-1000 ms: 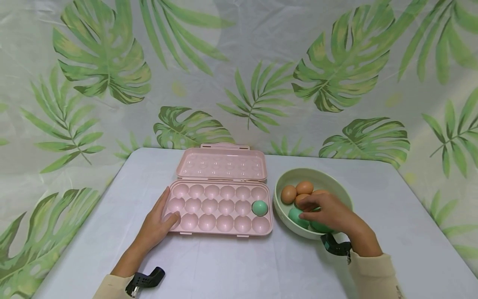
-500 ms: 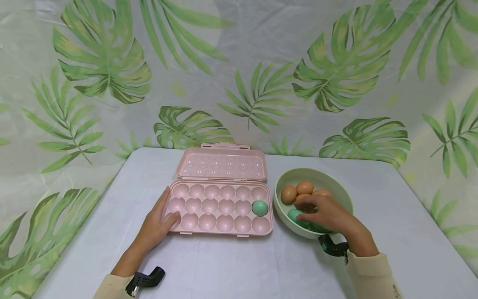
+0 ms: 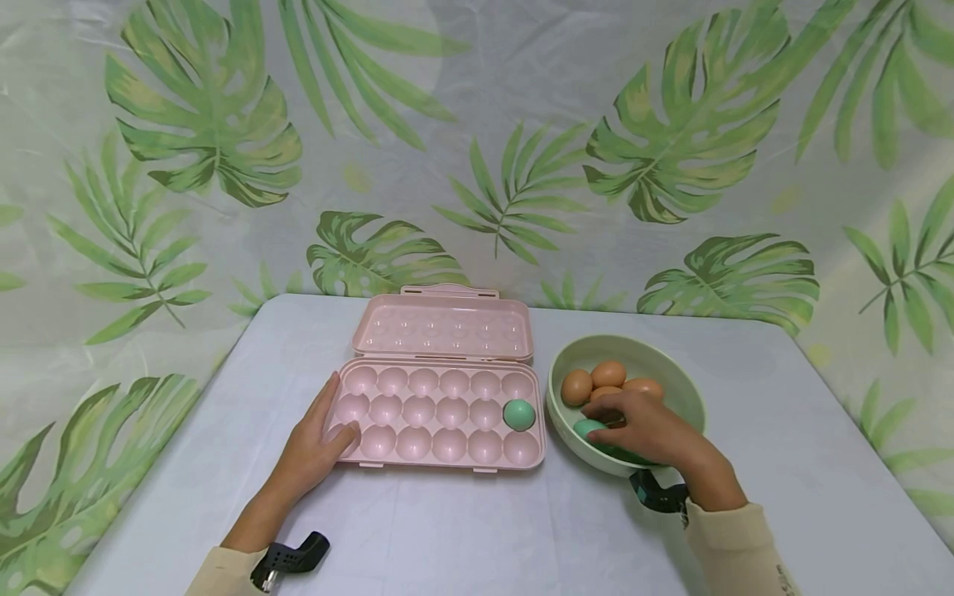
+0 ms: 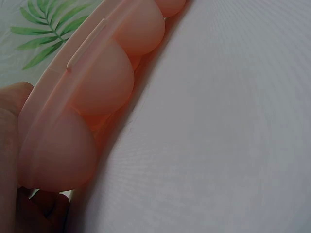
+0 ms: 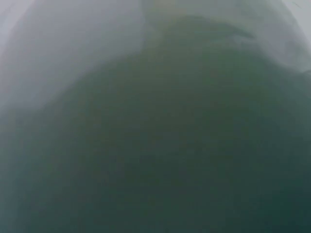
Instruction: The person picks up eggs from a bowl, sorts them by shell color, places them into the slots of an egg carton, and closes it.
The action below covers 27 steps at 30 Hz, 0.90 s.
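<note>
Reaches the right hand (image 3: 652, 430) slightly deeper into the bowl (image 3: 674, 377), and a touch nearer the egg carton (image 3: 428, 463), than half a second ago; keeps the left hand (image 3: 316, 439) in the same place on the carton. Grips the carton's left end with the left hand, thumb over the upper edge and fingers underneath. Curls the right hand above the loose green egg (image 3: 588, 427) in the bowl, just right of the carton, with thumb and fingertip to either side; cannot tell, even from the blurred right wrist view, about a firm pinch.

Has, in the carton, three rows of six cups and the seated green egg (image 3: 518, 415) in the middle row's rightmost cup. Stands open, with the lid (image 3: 443, 319) tipped back behind the carton's cups. Contains, in the bowl, four visible brown eggs (image 3: 577, 386) roughly level with the carton's back and middle rows, the loose green egg level with its nearer cups, and more green under the right hand, too covered to count.
</note>
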### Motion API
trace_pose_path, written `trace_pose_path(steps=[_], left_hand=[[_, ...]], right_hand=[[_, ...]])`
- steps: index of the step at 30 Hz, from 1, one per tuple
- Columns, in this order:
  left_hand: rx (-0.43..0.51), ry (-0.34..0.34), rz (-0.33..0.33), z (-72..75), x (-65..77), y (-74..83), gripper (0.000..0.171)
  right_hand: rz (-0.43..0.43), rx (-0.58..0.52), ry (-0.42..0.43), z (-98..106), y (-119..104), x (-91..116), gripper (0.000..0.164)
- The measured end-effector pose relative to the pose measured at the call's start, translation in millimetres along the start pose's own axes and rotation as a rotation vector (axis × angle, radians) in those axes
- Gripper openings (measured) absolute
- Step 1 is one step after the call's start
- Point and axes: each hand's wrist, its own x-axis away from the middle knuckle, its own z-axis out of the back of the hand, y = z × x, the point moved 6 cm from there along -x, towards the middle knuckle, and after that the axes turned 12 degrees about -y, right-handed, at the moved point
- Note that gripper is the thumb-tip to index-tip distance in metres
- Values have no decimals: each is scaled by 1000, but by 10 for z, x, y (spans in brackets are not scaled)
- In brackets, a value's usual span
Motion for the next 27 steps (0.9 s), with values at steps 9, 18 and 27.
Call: trace_pose_path(steps=[9,18,27], left_hand=[[-3,2,0,3,-8,3,81],[5,-1,0,-1,-1,-3,81],[-8,7,-25,2,-6,-3,75]], right_hand=[[18,62,16,-26,27,-24,28],[21,77,11,-47,27,-35,26],[-27,62,-5,-50,65,-29,29]])
